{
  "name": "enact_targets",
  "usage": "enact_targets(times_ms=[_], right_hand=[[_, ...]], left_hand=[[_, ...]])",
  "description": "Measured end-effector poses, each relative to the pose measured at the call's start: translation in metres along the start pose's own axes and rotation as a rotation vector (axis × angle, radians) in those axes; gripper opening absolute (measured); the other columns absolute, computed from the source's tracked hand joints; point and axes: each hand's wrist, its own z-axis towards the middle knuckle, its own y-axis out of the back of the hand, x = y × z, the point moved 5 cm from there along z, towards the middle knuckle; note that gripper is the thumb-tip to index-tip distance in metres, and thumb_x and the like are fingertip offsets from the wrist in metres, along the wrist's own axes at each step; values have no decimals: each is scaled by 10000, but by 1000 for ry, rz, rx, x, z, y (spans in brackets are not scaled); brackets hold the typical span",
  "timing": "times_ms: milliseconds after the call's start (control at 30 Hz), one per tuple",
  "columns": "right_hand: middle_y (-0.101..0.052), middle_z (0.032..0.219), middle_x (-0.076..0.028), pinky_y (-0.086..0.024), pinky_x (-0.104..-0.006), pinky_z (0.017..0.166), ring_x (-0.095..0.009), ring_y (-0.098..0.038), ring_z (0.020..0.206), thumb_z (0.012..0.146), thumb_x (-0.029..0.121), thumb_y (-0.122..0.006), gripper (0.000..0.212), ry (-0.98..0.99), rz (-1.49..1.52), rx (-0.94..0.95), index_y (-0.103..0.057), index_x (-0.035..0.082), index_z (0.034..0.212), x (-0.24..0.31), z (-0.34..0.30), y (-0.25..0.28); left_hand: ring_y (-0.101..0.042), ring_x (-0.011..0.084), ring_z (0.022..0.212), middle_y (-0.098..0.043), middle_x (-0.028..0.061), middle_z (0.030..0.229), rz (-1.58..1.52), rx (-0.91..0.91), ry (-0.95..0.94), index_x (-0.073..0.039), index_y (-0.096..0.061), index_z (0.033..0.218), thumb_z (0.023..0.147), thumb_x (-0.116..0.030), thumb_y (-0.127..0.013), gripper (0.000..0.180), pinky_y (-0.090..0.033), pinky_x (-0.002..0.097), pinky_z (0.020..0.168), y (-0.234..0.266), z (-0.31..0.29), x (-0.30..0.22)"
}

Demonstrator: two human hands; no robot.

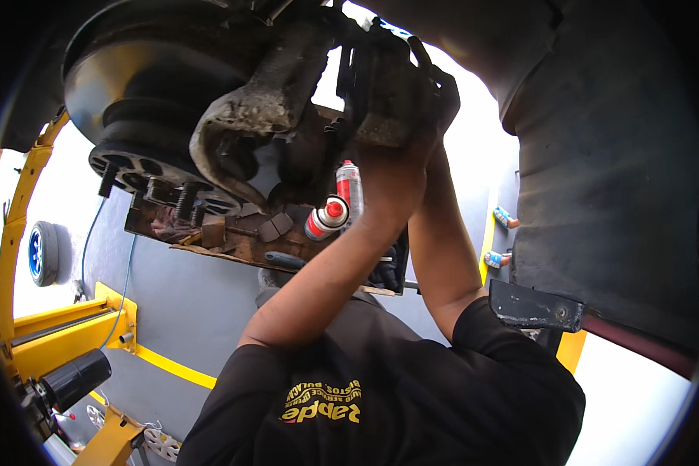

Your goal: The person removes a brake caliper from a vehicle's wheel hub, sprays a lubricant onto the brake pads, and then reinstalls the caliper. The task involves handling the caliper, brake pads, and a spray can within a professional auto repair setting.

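Both my arms reach up to a dark, block-shaped part that looks like a brake caliper, beside a wheel hub. My left hand is at its lower end; its fingers are lost in shadow behind the block. At the block's right side, my right hand has its dark fingers curled round the edge. Left of the hands is a rusty, curved metal bracket. Further left hangs the hub with its studs pointing down, below a shiny brake disc.
Below the hub is a tray holding brake pads, a rag and a dark-handled tool. Two red-and-white spray cans stand there too. A yellow lift is at left, a tyre beyond it. Dark bodywork hangs at right.
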Motion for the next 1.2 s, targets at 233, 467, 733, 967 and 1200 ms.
enact_targets(times_ms=[233, 467, 733, 967, 1200], right_hand=[[-742, 1082, -58, -569, -385, 856, -257, -710, 968, 991, 288, -649, 246, -79, 124, -20, -721, 163, 1190, -24, -13, -14], [-737, 1092, -62, -564, -385, 862, -255, -705, 976, 998, 297, -640, 259, -242, 219, 155, -713, 151, 1199, -18, -125, -61], [-730, 1105, -67, -559, -385, 869, -252, -699, 985, 1007, 307, -630, 275, -283, -45, 453, -704, 137, 1210, -75, -183, -162], [-725, 1115, -71, -555, -385, 875, -249, -693, 993, 1014, 316, -621, 290, -327, -205, 632, -696, 125, 1219, -109, -223, -191], [-720, 1126, -75, -550, -386, 881, -246, -687, 1001, 1021, 324, -612, 306, -367, -289, 739, -688, 113, 1228, -134, -251, -209]], left_hand=[[-564, 486, 1265, -540, 296, 1404, -355, -143, 184, 35, -426, 1503, 819, -140, -750, 776, -468, 501, 1082, -2, 22, 24], [-586, 481, 1153, -495, 299, 1346, 387, -10, -78, -15, -494, 1419, 747, -194, -776, 750, -533, 516, 924, -10, 15, 29], [-650, 417, 1027, -581, 249, 1197, 368, -320, -69, -29, -580, 1262, 775, -231, -748, 553, -574, 473, 820, -2, 34, 14], [-685, 386, 1019, -586, 310, 1205, 347, -72, 73, 85, -489, 1362, 853, -299, -731, 682, -595, 431, 842, -10, 8, 24], [-674, 440, 1056, -633, 324, 1154, 269, 55, 1, 168, -353, 1426, 826, -164, -741, 788, -560, 453, 946, 1, 15, 23]])
